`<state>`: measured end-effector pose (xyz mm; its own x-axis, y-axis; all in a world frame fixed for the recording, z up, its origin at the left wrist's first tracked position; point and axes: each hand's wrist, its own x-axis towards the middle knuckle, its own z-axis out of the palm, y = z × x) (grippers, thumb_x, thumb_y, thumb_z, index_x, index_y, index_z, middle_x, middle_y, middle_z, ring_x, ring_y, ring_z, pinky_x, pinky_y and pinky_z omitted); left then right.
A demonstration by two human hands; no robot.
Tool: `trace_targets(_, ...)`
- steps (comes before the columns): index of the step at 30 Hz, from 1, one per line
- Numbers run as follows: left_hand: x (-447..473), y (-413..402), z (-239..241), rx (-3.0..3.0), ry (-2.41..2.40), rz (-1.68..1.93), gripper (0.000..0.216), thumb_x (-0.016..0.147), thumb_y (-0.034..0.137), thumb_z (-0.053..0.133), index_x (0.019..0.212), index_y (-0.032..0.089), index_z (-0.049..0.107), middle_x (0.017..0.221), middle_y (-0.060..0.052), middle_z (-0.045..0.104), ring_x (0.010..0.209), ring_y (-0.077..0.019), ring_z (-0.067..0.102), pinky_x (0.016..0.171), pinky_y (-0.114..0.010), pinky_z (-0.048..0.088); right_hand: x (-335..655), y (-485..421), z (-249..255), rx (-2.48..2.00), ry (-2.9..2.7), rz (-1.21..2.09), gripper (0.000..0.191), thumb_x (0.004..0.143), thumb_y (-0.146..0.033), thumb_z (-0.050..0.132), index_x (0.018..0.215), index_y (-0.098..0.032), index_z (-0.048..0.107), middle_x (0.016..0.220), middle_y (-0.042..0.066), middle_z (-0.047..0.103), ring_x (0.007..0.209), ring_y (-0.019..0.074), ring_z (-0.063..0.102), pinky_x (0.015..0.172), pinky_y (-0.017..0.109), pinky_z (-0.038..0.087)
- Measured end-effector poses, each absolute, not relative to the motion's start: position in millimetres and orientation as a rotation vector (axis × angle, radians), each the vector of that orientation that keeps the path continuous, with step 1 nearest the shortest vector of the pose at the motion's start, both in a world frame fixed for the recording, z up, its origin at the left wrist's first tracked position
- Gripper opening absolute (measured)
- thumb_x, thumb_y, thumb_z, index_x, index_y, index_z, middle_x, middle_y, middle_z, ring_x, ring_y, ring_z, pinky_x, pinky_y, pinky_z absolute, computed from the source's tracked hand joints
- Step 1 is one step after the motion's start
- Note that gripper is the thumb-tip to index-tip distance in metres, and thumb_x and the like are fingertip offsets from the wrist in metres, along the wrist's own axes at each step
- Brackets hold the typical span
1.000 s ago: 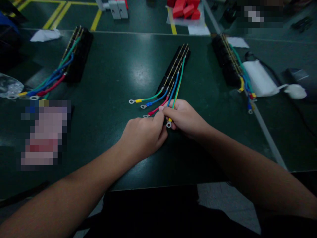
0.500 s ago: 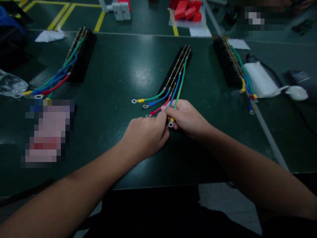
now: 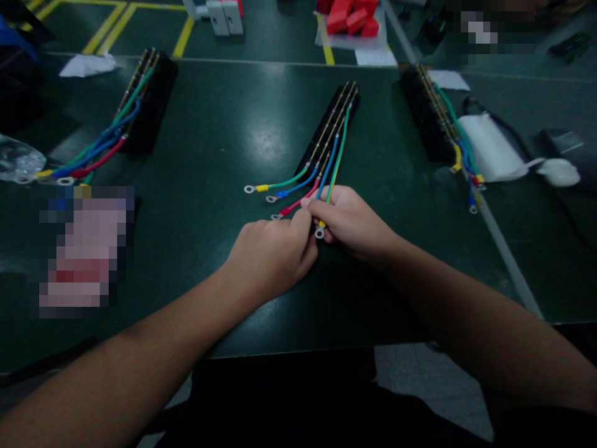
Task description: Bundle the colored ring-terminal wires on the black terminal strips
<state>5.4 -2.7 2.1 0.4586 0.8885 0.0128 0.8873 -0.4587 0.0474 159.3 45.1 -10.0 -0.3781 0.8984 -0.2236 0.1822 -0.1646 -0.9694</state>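
Note:
A black strip-shaped block (image 3: 321,134) with metal rods along it lies on the dark green table in front of me. Several coloured wires with ring terminals run from its near end. My right hand (image 3: 347,214) is closed in a pinch on a blue wire (image 3: 328,171) and a green-yellow wire (image 3: 342,149); a ring terminal (image 3: 319,232) pokes out below its thumb. Against it, my left hand (image 3: 277,249) is closed, and what its fingertips grip is hidden. Fanned out to the left are a green wire (image 3: 284,184), another blue wire (image 3: 298,188) and a red wire (image 3: 295,206).
Similar wired blocks lie at the left (image 3: 152,106) and right (image 3: 426,112). A pixelated flat object (image 3: 86,249) is at left, near a clear plastic item (image 3: 21,158). A white pouch-like thing (image 3: 492,149) lies right. Red parts (image 3: 349,17) and grey breakers (image 3: 225,17) stand at the back.
The view has shifted slightly, so the table things appear a little further left. Both hands keep nearly the same pose and hold at the wires.

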Motion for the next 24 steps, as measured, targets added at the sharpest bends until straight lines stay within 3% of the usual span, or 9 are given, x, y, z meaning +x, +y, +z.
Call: trace_targets(24,5.1,-4.4,5.8,2.617,1.633,-0.001,0.038,0.1,0.034,0.041,0.119,0.009,0.061,0.086,-0.016,0.076,0.073,-0.0314,0.076,0.061,-0.037,0.054,159.7,44.9,-8.4,-1.279,-1.55,1.578,0.026,0.095,-0.021,0.059,0.069,-0.017,0.057,0.047,-0.003,0.049,0.04,0.0075,0.041,0.039,0.019,0.027)
